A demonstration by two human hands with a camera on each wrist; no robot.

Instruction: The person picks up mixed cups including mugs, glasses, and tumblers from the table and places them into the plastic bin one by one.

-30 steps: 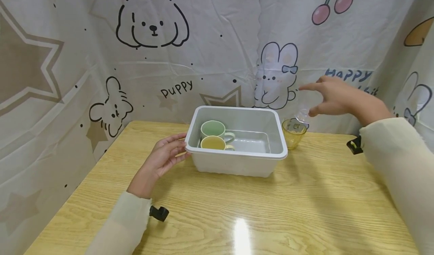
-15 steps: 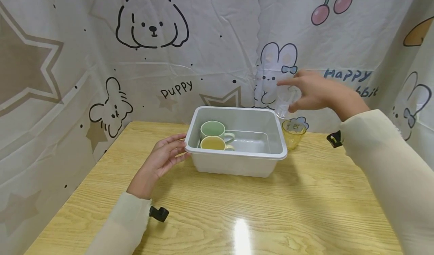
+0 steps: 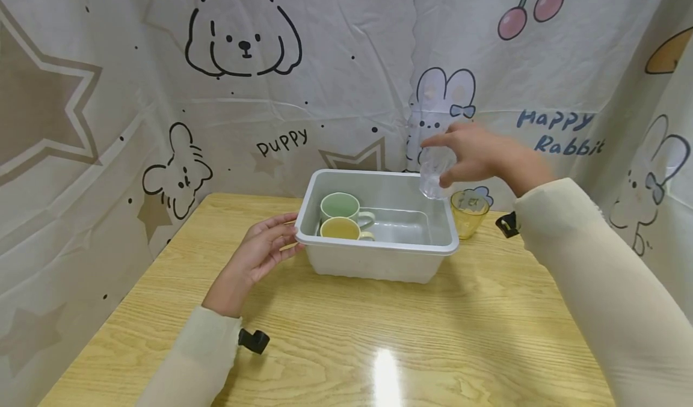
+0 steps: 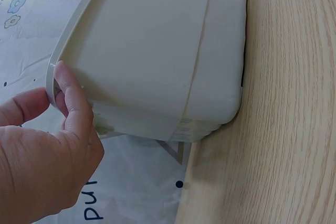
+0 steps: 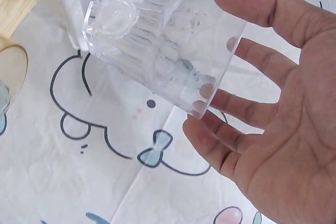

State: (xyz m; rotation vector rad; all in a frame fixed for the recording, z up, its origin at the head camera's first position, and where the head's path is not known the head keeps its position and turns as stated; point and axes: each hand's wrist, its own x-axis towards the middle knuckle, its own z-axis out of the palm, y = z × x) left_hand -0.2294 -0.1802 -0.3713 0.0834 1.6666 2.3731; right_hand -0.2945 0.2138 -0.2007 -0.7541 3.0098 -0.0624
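Note:
A clear plastic-looking cup [image 5: 163, 40] is pinched near its rim between the thumb and fingers of my right hand [image 3: 479, 157]. In the head view this cup overlaps the back right rim of the white bin [image 3: 373, 264]. My left hand [image 3: 260, 250] grips the bin's left rim, thumb on one side and fingers on the other, as the left wrist view shows. Inside the bin, at its left, stand a green mug [image 3: 340, 205] and a yellow mug [image 3: 340, 228], handles to the right.
A yellow transparent glass [image 3: 470, 214] stands on the wooden table [image 3: 303, 341] just right of the bin. Behind the table hangs a white curtain [image 3: 325, 52] with printed cartoon animals. A black wrist camera [image 3: 254, 341] sits at the left cuff.
My right hand has carried the clear cup leftward, from above the yellow glass to the bin's back right rim. The left hand, bin and mugs have stayed put.

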